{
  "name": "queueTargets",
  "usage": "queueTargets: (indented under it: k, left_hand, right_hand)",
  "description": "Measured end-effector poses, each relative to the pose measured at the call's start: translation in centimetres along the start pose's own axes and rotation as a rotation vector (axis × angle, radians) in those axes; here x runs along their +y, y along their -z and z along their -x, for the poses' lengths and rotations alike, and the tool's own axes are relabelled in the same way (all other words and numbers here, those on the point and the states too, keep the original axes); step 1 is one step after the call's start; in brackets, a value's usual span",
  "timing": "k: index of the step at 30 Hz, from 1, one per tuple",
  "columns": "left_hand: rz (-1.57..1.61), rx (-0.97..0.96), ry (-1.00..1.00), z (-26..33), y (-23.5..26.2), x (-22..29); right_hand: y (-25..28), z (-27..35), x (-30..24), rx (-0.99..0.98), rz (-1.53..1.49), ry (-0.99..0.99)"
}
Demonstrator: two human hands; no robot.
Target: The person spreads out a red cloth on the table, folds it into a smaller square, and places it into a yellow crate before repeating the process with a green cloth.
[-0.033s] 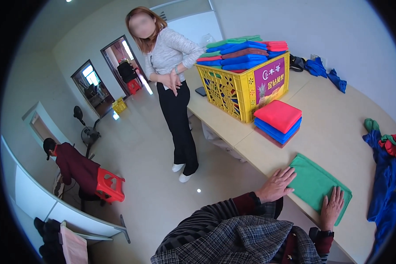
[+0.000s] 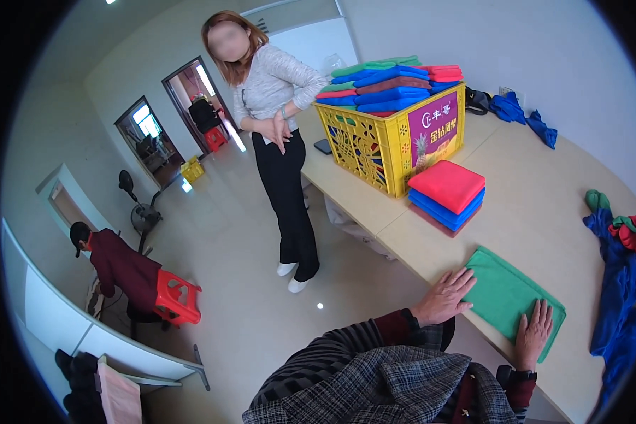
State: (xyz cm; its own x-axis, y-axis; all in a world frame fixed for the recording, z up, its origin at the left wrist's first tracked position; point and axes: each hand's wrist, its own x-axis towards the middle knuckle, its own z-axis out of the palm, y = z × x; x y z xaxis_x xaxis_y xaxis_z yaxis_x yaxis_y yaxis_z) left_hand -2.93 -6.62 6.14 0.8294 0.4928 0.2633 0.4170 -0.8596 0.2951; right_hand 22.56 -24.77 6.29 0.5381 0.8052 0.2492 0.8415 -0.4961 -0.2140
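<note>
A green cloth (image 2: 505,293), folded into a flat rectangle, lies on the table near its front edge. My left hand (image 2: 443,297) rests on the cloth's left end, fingers stretched out. Flat on its right end is my right hand (image 2: 533,333), fingers extended and slightly apart. Neither hand grips anything. Just beyond the cloth sits a neat stack of folded cloths (image 2: 446,187), red on top with blue and brownish red beneath.
A yellow plastic crate (image 2: 367,152) heaped with folded cloths stands behind the stack on the table (image 2: 544,205). Loose blue, red and green cloths (image 2: 618,283) lie along the right side. One person (image 2: 279,120) stands left of the table; another sits on a red stool (image 2: 178,297).
</note>
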Motion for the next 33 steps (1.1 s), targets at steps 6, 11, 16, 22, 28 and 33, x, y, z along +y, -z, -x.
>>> queueTargets:
  k: [6, 11, 16, 22, 28, 33]
  left_hand:
    - [-0.027, 0.055, 0.005, 0.1, 0.1, 0.6]
    - [-0.027, -0.001, -0.034, -3.0, 0.5, 2.0]
    - [0.069, 0.084, -0.142, -6.8, -3.0, 3.5]
    - [0.039, 0.076, -0.149, -6.9, -3.7, 2.5]
    - [0.027, -0.013, -0.115, -6.4, -2.5, 2.6]
    - [0.027, -0.029, -0.107, -6.5, -2.3, 2.6]
  right_hand:
    - [-1.1, -0.1, 0.8, 0.025, 0.019, 0.006]
    - [0.3, -0.8, -0.8, -0.025, -0.047, 0.025]
    - [-1.7, -2.2, -6.5, -0.052, -0.080, 0.140]
    - [-2.0, -1.7, -7.0, -0.051, -0.045, 0.175]
    - [-1.5, -0.2, -3.7, -0.012, 0.059, 0.086]
    - [-0.4, 0.9, -1.0, 0.000, 0.127, -0.002]
